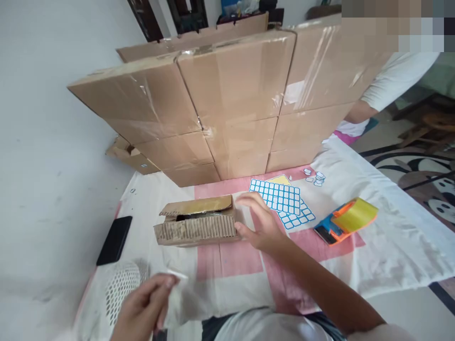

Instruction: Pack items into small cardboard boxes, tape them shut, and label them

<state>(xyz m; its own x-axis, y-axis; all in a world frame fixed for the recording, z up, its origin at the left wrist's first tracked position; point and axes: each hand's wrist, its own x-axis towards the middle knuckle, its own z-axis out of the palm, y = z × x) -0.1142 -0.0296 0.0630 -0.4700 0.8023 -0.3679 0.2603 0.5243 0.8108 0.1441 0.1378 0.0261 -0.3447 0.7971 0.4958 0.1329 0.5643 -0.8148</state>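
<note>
- Centre of the frame: a small cardboard box [201, 231] lies on the cloth-covered bench [373, 265], its top flaps parted over a dark gap.
- Possible faults at the box: its loose flaps could catch a finger or fold inward if pressed, and a push on the right end alone could turn it, since nothing visible braces the left end.
- Possible fault at lower left: a weak pinch could drop the thin white strip [178, 273], or a sweep could knock the white mesh basket [122, 286] beside it.
- Possible fault at right: a wide reach could nudge the tape dispenser [346, 221] or shift the label sheets [275, 195] near the forearm.
- Right hand [261, 222], centre: thumb and fingers are spread around the box's right end; the thumb appears to touch it, without a full grip.
- Left hand [151, 300], lower left: fingers are curled, with the white strip pinched at thumb and forefinger; blur hides what the strip is.
</note>
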